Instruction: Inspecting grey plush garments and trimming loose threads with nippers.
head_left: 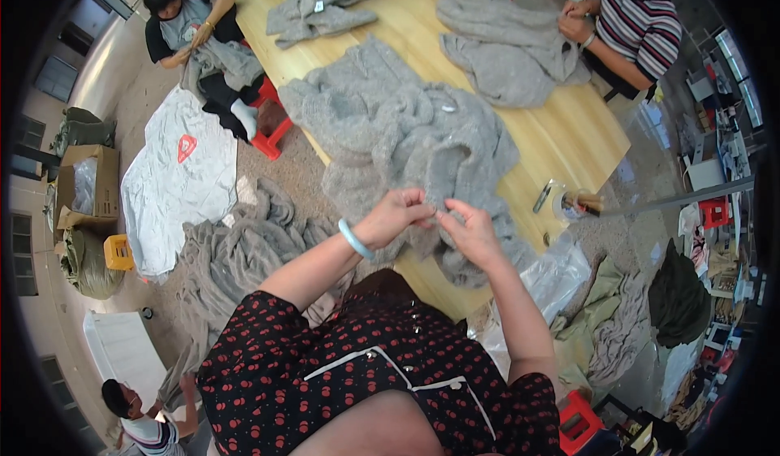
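A large grey knitted garment (390,123) lies bunched on the wooden table in front of me, its near part hanging at the table's edge. My left hand (398,217), with a pale blue bangle at the wrist, pinches a bit of the knit. Close beside it, my right hand (470,233) has its thumb and forefinger pressed together on the same spot. The fingertips of both hands almost meet. Whether a small tool or thread sits between them is too small to tell. A little white label (448,108) shows on the garment.
More grey garments (504,46) lie on the wooden table (581,135), where two co-workers handle knitwear. A clear jar with tools (573,205) stands near the right edge. Grey knitwear (236,261) is heaped on the floor at left, by a white sheet (179,180) and red stool (272,131).
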`<action>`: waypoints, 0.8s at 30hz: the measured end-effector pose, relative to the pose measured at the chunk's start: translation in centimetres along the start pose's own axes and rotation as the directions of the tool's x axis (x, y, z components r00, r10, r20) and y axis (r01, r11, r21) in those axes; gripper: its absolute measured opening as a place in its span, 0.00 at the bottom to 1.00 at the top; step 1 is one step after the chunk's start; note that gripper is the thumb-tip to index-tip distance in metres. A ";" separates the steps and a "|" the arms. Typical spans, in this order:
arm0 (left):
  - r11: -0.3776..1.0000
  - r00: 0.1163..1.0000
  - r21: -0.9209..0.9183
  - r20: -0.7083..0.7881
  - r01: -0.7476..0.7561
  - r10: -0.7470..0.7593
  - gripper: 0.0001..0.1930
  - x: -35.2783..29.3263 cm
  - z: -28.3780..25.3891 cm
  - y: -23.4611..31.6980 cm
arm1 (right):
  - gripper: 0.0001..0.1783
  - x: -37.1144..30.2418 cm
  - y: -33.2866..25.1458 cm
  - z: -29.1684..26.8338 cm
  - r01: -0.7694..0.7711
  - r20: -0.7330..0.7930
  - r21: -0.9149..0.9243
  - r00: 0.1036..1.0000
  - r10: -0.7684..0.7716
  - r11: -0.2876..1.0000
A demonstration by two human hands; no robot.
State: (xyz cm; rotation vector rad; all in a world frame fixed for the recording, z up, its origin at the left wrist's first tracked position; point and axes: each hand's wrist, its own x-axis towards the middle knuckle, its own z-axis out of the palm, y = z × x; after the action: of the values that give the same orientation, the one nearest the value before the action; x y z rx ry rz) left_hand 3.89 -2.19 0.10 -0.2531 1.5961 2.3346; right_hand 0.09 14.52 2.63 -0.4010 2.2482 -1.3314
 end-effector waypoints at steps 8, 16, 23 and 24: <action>0.845 0.931 0.481 -0.138 -0.236 0.338 0.07 -0.3 1.4 -1.3 | 0.13 0.3 -0.3 1.6 0.087 -0.260 -0.248 0.953 -0.153 0.965; 0.451 0.771 0.800 0.022 -0.395 0.636 0.07 -0.7 1.4 -1.9 | 0.11 0.9 1.6 3.4 0.192 -0.340 -0.181 0.908 -0.244 0.965; 0.673 0.952 0.717 -0.042 -0.184 0.304 0.08 0.9 -0.7 -2.2 | 0.11 1.1 2.2 2.7 0.157 -0.222 -0.139 0.957 -0.185 0.978; 0.869 0.990 0.487 -0.054 -0.089 0.131 0.07 0.8 -1.1 -1.0 | 0.11 0.8 1.4 2.0 0.147 -0.220 -0.133 0.960 -0.174 0.980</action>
State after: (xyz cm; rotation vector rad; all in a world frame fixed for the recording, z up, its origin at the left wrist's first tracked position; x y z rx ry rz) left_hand 3.50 -2.70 -1.45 -0.1497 2.2234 1.9274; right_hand 0.53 13.36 0.42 -0.5025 2.5399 -1.3954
